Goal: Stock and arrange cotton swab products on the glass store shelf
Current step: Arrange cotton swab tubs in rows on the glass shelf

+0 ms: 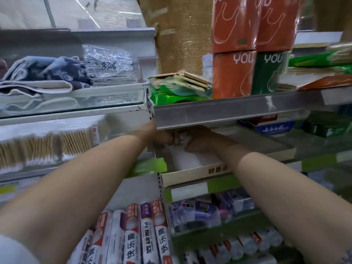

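Both my arms reach under the metal-edged upper shelf [219, 109]. My left hand [162, 138] and my right hand [202, 141] meet there, fingers closed around a small white packet [181, 139] held between them; the shelf edge hides the fingertips. Below the hands lies a white product pack [188, 159] in a cardboard tray [192, 175]. Clear packs of wooden-stick cotton swabs [47, 147] fill the glass shelf at the left.
Orange and green bag rolls [234, 73] and green packets [171, 92] stand on the upper shelf. Folded towels [38, 75] lie on the glass shelf [72, 109] at upper left. Cling-film rolls [133, 235] and purple boxes [205, 210] fill the lower shelves.
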Motion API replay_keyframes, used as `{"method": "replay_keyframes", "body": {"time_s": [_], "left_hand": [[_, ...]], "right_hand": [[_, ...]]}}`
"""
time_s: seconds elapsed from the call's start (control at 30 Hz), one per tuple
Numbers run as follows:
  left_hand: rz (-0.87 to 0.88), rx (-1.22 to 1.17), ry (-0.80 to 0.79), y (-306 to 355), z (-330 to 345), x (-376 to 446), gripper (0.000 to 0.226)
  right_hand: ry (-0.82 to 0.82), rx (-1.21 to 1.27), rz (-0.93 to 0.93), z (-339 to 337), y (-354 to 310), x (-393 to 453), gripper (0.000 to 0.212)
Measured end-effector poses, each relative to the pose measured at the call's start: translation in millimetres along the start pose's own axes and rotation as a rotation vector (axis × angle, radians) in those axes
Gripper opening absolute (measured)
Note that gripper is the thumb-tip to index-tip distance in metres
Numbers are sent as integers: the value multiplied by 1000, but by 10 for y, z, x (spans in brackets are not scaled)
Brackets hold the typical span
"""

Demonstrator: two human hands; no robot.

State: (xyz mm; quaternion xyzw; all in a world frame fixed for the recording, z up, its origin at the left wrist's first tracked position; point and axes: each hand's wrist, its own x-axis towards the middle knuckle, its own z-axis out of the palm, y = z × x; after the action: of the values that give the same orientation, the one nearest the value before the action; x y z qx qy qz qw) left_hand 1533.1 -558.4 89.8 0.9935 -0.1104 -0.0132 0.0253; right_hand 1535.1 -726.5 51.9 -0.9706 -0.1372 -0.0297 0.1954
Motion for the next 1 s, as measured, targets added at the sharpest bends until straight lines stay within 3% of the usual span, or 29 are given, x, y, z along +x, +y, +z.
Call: {"method": "replay_keyframes", "body": {"time_s": [0.1, 0.23, 0.33, 0.47, 0.53, 0.63, 0.77, 0.87, 1.0], "left_hand": [[-50, 25, -47, -109, 118, 318, 21], [-94, -20, -69, -95, 141, 377, 12], [-88, -34, -28, 106, 86, 153, 35], [-16, -4, 22, 304, 8, -57, 16], [8, -10, 29, 374, -9, -185, 19], [-7, -11, 119, 453, 27, -375, 14], [-64, -123, 403, 589, 67, -599, 27], [-125, -192, 473, 713, 33, -769, 17], [-212, -293, 502, 837, 26, -974, 28]], "right_hand": [[-36, -70, -68, -17, 52, 109, 66], [33, -123, -77, -23, 126, 142, 60], [79, -92, -100, -28, 173, 119, 68], [98, 50, -64, -180, 271, -66, 59], [97, 109, -45, -253, 353, -172, 54], [111, 234, -15, -315, 422, -314, 56], [140, 322, 15, -317, 431, -463, 59], [188, 421, 37, -328, 412, -631, 58], [240, 512, 58, -422, 321, -908, 55]]}}
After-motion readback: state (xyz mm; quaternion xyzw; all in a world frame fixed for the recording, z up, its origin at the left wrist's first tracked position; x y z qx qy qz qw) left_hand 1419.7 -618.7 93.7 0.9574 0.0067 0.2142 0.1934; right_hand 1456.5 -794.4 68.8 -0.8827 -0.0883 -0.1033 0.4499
